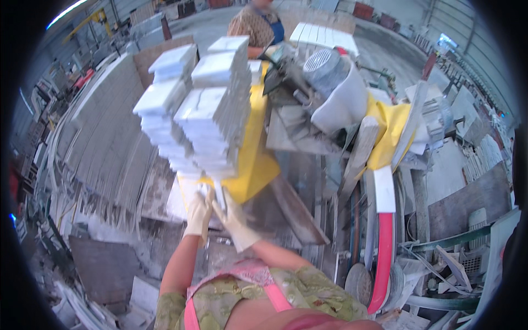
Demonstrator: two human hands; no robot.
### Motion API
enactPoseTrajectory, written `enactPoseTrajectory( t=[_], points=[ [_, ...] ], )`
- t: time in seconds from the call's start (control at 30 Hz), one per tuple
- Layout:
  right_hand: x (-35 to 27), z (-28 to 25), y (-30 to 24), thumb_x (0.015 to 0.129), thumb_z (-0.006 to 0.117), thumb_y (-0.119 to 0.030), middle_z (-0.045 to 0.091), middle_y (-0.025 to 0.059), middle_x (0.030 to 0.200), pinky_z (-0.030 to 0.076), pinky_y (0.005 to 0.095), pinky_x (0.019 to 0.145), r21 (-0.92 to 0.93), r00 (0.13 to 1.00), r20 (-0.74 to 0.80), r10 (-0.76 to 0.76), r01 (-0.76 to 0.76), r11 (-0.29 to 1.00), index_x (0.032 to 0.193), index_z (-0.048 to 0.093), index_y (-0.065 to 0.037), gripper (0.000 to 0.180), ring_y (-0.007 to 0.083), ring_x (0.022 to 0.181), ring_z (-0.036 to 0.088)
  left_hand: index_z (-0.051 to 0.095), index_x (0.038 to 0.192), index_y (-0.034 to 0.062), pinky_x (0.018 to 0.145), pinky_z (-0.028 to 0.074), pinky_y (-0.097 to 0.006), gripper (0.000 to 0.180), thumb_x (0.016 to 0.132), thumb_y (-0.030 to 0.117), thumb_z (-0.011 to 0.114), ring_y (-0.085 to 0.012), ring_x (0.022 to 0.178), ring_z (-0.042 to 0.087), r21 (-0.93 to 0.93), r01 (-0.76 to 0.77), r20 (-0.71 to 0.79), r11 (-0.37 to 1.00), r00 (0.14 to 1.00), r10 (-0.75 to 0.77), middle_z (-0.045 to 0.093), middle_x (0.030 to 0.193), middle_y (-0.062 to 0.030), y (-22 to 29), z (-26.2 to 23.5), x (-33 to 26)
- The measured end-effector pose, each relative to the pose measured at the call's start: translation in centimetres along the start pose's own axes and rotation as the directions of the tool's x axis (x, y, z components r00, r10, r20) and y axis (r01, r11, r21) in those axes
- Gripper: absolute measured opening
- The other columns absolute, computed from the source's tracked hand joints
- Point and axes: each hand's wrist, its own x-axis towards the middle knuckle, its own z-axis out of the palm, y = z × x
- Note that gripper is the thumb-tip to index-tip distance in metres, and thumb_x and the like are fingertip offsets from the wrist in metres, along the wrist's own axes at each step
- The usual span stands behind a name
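We face tall, uneven stacks of white rectangular stone tiles (204,110). At the stacks' near foot, our cream-gloved left hand (200,213) and cream-gloved right hand (234,219) sit close together, fingers pointing forward, beside a narrow white stone piece (219,196); blur means we cannot tell whether either pinches it. A yellow flexible sheet (254,173) runs along the stacks' right side. We judge a knock against their ragged layers could topple tiles onto our wrists.
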Motion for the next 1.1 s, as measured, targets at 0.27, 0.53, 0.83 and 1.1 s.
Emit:
enactPoseTrajectory(
  t=[0.27, 0.53, 0.83, 1.1],
  points=[
    [0.1, -1.0, -0.2, 0.097, 0.062, -0.045, 0.056, 0.0272, 0.14, 0.047, 0.0417, 0.105, -0.002, 0.963, 0.203, 0.177, -0.18, 0.984, 0.159, 0.028, -0.005, 0.08, 0.0408, 0.129, 0.057, 0.057, 0.117, -0.0069, 0.089, 0.05, -0.049, 0.065, 0.102, 0.056, 0.048, -0.0443, 0.106, 0.064, -0.126, 0.059, 0.042, 0.99, 0.998, -0.054, 0.065, 0.112, -0.0341, -0.5, 0.2, 0.3],
    [-0.1, -1.8, -1.2, 0.096, 0.065, -0.042, 0.041, 0.0257, 0.156, 0.039, 0.0402, 0.115, 0.045, 0.958, 0.237, 0.159, -0.175, 0.984, 0.16, 0.027, -0.007, 0.082, 0.0393, 0.142, 0.045, 0.056, 0.122, -0.0061, 0.089, 0.052, -0.045, 0.061, 0.102, 0.052, 0.049, -0.0381, 0.108, 0.065, -0.2, 0.155, 0.11, 0.967, 0.985, -0.135, 0.065, 0.116, -0.0301, 0.9, -0.5, -0.5],
    [-0.6, -2.0, -0.8, 0.097, 0.066, -0.041, 0.04, 0.0281, 0.155, 0.039, 0.0399, 0.114, 0.065, 0.951, 0.276, 0.143, -0.167, 0.984, 0.16, 0.02, -0.001, 0.089, 0.0377, 0.141, 0.047, 0.054, 0.124, -0.0071, 0.094, 0.049, -0.048, 0.066, 0.101, 0.054, 0.048, -0.0432, 0.112, 0.064, -0.139, 0.114, 0.098, 0.984, 0.99, -0.101, 0.065, 0.118, -0.0335, 1.7, -1.1, -1.0],
    [-0.7, -1.6, 0.4, 0.095, 0.068, -0.045, 0.032, 0.0269, 0.161, 0.033, 0.0389, 0.119, 0.1, 0.947, 0.29, 0.138, -0.173, 0.98, 0.161, 0.018, -0.001, 0.094, 0.0367, 0.148, 0.037, 0.055, 0.124, -0.0062, 0.094, 0.049, -0.048, 0.066, 0.1, 0.055, 0.049, -0.0439, 0.113, 0.064, -0.117, 0.118, 0.101, 0.986, 0.989, -0.107, 0.064, 0.121, -0.0336, 1.6, -1.1, -0.8]
  ],
)
